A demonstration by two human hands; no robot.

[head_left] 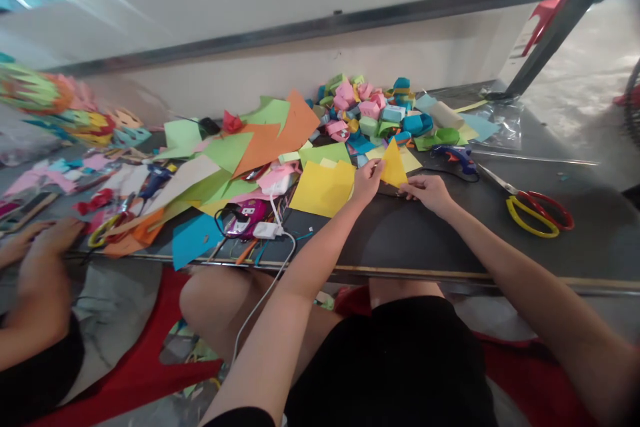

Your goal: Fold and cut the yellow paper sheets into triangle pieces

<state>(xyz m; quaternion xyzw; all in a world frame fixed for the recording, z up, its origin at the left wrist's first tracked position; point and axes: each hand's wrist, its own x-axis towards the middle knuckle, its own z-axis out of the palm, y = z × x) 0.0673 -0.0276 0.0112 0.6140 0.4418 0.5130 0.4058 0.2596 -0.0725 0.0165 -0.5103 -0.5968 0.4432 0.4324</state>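
A yellow piece of paper (394, 165), triangular in outline, is held up just above the dark tabletop between my two hands. My left hand (369, 180) pinches its left side. At its lower right corner, my right hand (427, 192) grips it with thumb and fingers closed. Left of my hands lies a larger yellow sheet (323, 188). Behind the held paper is a heap of folded paper pieces (370, 109) in pink, green, blue and yellow.
Scissors (537, 212) with red and yellow handles and a blue glue gun (457, 157) lie to the right. A purple power strip (246, 219) with a white cable (267, 297) sits near the table's front edge. A co-worker's hands (53, 237) are at far left, beside scattered coloured paper (225, 152).
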